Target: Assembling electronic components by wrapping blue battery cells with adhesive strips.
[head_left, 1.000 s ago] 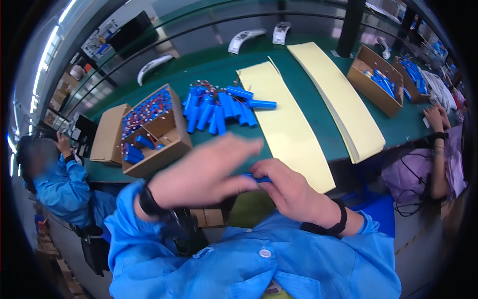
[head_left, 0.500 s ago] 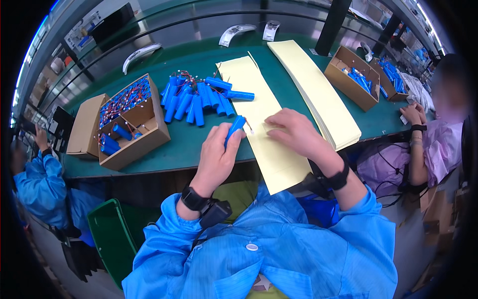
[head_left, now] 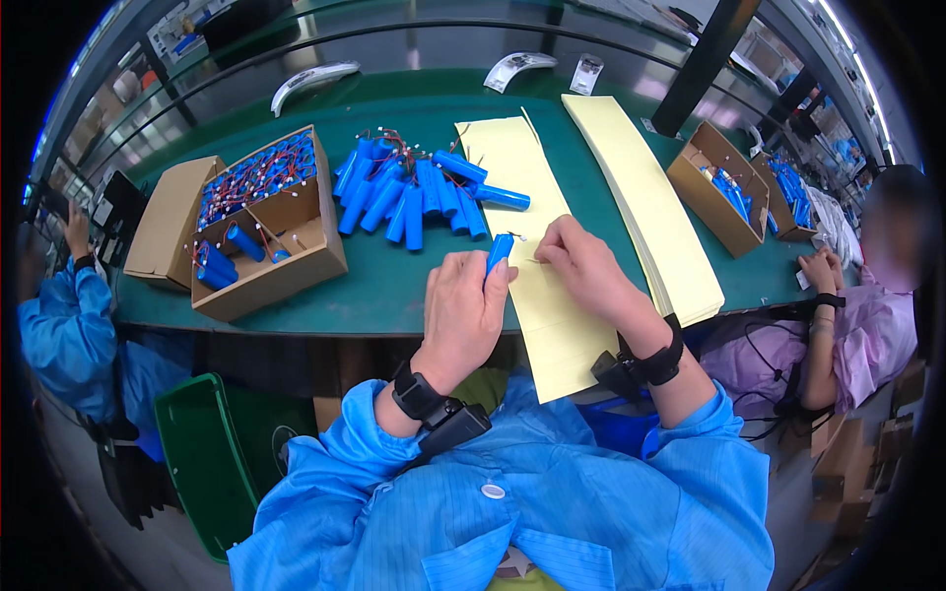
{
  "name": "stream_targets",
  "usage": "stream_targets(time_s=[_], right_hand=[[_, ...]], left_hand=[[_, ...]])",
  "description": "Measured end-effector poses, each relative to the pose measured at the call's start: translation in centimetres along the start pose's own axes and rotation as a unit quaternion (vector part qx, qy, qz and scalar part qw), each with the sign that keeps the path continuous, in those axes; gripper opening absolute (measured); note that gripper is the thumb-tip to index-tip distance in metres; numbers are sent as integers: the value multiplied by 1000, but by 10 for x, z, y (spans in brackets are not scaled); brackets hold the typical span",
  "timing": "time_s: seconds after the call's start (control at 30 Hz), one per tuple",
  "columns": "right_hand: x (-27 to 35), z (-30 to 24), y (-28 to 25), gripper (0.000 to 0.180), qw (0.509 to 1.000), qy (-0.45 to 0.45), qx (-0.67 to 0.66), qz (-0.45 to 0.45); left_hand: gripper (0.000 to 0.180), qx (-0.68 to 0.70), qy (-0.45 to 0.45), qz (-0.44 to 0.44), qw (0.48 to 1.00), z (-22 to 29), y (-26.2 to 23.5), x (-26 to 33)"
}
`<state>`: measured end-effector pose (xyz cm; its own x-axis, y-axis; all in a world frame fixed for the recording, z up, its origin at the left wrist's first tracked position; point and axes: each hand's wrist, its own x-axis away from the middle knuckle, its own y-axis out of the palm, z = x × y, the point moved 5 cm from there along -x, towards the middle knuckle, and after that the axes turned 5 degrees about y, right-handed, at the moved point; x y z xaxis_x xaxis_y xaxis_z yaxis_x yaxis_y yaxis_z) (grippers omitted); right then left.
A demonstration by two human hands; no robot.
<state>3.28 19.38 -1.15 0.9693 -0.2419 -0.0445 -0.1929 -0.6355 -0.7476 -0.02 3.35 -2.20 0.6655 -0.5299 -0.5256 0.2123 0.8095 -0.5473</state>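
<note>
My left hand point(head_left: 463, 307) is closed round a blue cylindrical battery pack point(head_left: 500, 250), its top with a short wire lead sticking up past the fingers. To its right, my right hand point(head_left: 583, 264) hovers over a long pale yellow sheet point(head_left: 498, 158), thumb and fingertips pinched together. Whatever sits in that pinch is too small to make out. Beyond my hands lies a loose pile of blue battery packs point(head_left: 414, 212) with red and black leads; one pack point(head_left: 503, 197) rests across the sheet.
An open cardboard box point(head_left: 330, 258) of battery packs stands on the green table point(head_left: 286, 317) at left, beside its lid point(head_left: 163, 229). A stack of yellow sheets point(head_left: 650, 207) lies at right. Farther right are more boxes point(head_left: 727, 219) and a co-worker in pink point(head_left: 872, 320); another person point(head_left: 69, 330) sits at left.
My right hand's fingers have drawn together into a pinch. The battery pack in my left hand now stands more upright. The whole view has shifted slightly.
</note>
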Motion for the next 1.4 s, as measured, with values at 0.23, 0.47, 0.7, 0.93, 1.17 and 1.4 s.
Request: stream_targets(time_s=[0.23, 0.47, 0.7, 0.93, 1.17, 1.4], right_hand=[[-4, 5, 5, 15, 998, -34, -55, 5], [-1, 16, 6, 13, 966, -16, -256, 40], [4, 27, -16, 12, 881, 73, -466, 36], [33, -31, -19, 16, 876, -15, -477, 73], [36, -41, -5, 15, 895, -25, -436, 91], [36, -42, -7, 15, 922, -46, -359, 138]], left_hand=[[31, -42, 5, -6, 999, 4, 1, 0], [32, -76, 13, 12, 997, 3, 1, 5], [31, 148, -65, 0, 987, -3, -4, -3], [33, 605, -249, -28, 756, 10, 9, 8], [33, 633, -245, -26, 734, 13, 17, 10], [34, 641, -242, -44, 727, 21, 15, 10]])
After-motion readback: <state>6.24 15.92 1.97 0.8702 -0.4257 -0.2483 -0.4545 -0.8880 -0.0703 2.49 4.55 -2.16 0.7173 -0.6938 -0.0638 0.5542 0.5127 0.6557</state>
